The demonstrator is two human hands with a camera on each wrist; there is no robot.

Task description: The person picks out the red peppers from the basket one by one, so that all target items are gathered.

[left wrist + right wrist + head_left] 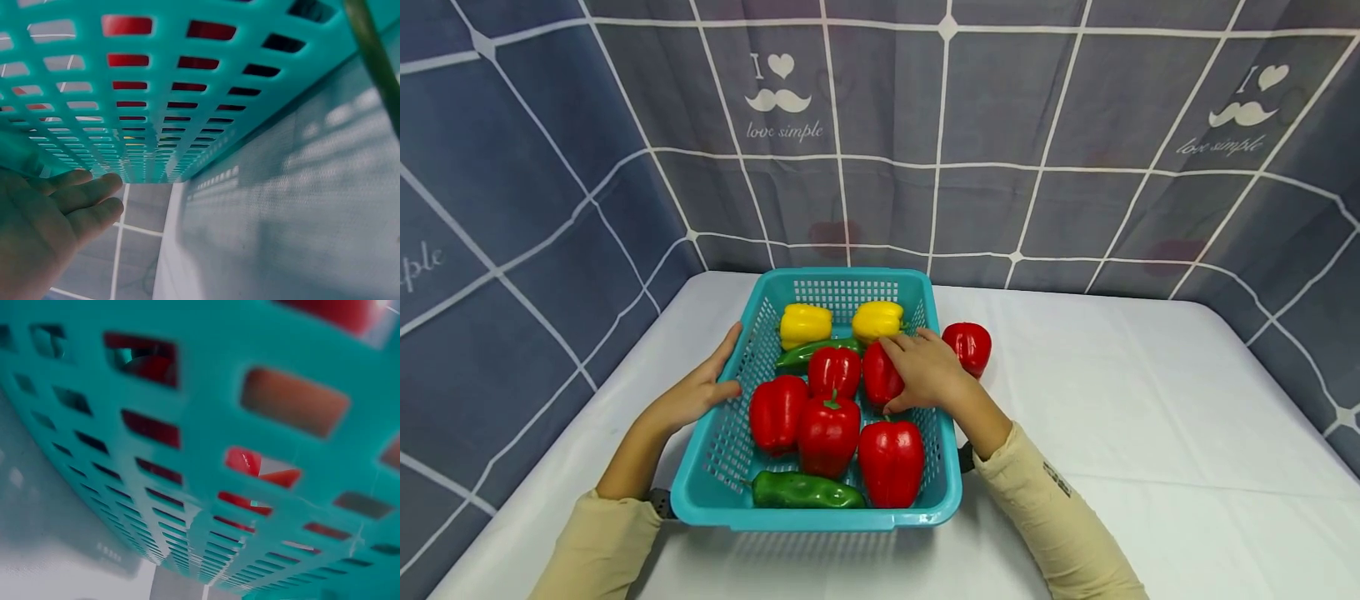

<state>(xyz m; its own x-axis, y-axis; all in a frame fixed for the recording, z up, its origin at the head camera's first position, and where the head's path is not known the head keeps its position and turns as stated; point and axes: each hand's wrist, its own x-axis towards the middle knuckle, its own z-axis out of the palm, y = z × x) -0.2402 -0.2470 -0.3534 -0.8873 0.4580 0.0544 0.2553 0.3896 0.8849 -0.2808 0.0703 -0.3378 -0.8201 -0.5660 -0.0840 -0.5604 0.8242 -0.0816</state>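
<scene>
R hand (928,371) w/ fingers curled round a glossy red bell pepper (880,377), inside a rectangular teal perforated-plastic basket (812,520). L hand (696,393), fingers fairly straight, at basket's L rim. Also inside, I see 4 other red peppers (829,437), 2 blocky yellow peppers (805,325) & 2 long green peppers (807,491); an outlying red pepper (967,346) on white cloth (1150,400), near R rim.

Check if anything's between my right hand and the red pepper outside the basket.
Yes, the basket's right rim: your right hand is inside, on another red pepper, and the outside pepper sits just beyond that rim. I see nothing else between them.
</scene>
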